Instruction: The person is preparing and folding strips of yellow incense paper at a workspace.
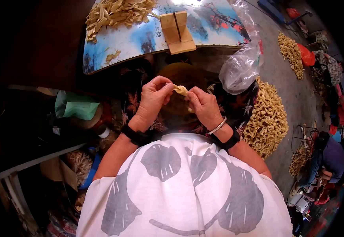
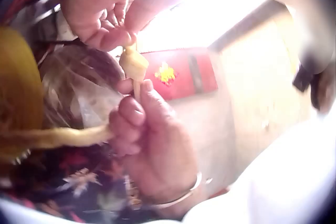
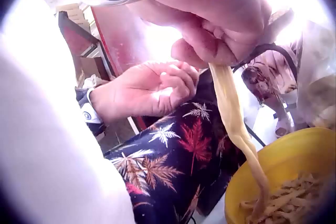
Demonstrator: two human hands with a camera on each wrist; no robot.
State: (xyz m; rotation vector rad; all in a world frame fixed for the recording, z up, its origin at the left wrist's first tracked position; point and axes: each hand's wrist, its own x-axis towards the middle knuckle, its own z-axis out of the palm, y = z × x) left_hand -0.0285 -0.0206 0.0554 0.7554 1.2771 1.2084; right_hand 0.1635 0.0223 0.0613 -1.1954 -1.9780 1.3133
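Note:
In the head view a pale yellow, soft-looking strip [image 1: 180, 90] is stretched between both hands, twisted into a knot-like lump. My left hand [image 1: 153, 98] pinches its left end between thumb and fingertips. Thumb and curled fingers of my right hand [image 1: 206, 106] pinch it at the other side. The left wrist view shows the lump [image 2: 134, 65] between the fingertips of the two hands. From under the right hand a long tail of the strip [image 3: 234, 111] hangs down to a yellow bowl [image 3: 262, 161] in the right wrist view, where more strips lie.
Ahead stands a painted table [image 1: 136, 41] bearing a pile of flat strips [image 1: 118, 15] and a wooden stand [image 1: 179, 37] with an upright dark blade. A big heap of knotted pieces [image 1: 267, 118] lies right, beside a clear plastic bag [image 1: 239, 73]. Another person [image 1: 331, 158] sits far right.

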